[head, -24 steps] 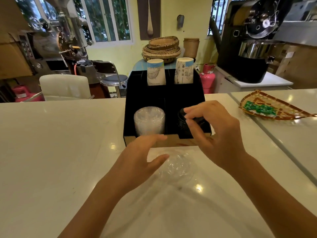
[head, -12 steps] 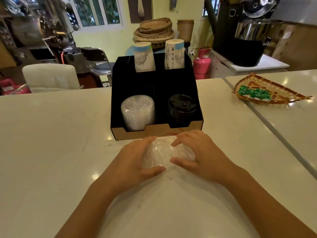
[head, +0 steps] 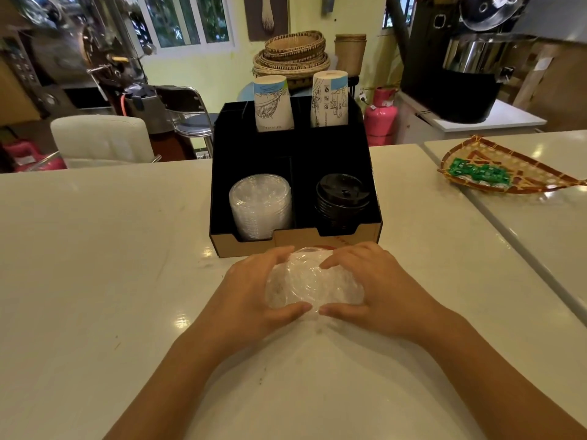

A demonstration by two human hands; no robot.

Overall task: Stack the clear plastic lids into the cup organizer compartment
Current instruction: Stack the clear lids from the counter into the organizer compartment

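Note:
A loose bunch of clear plastic lids (head: 313, 281) lies on the white counter just in front of the black cup organizer (head: 251, 246). My left hand (head: 254, 293) cups the lids from the left and my right hand (head: 378, 290) from the right, fingers and thumbs pressed against the edges. In the organizer's front left compartment stands a stack of clear lids (head: 260, 206). A stack of black lids (head: 342, 198) fills the front right compartment. Two stacks of printed paper cups (head: 273, 103) stand in the back compartments.
A woven tray (head: 508, 171) with green packets lies on the counter to the right, past a seam in the countertop. A white chair back (head: 101, 138) and a stool stand behind the counter on the left. Coffee machines and baskets fill the background.
My right hand came down from the black lids to the clear lids on the counter. Both hands have closed in around the bunch and gathered it tighter.

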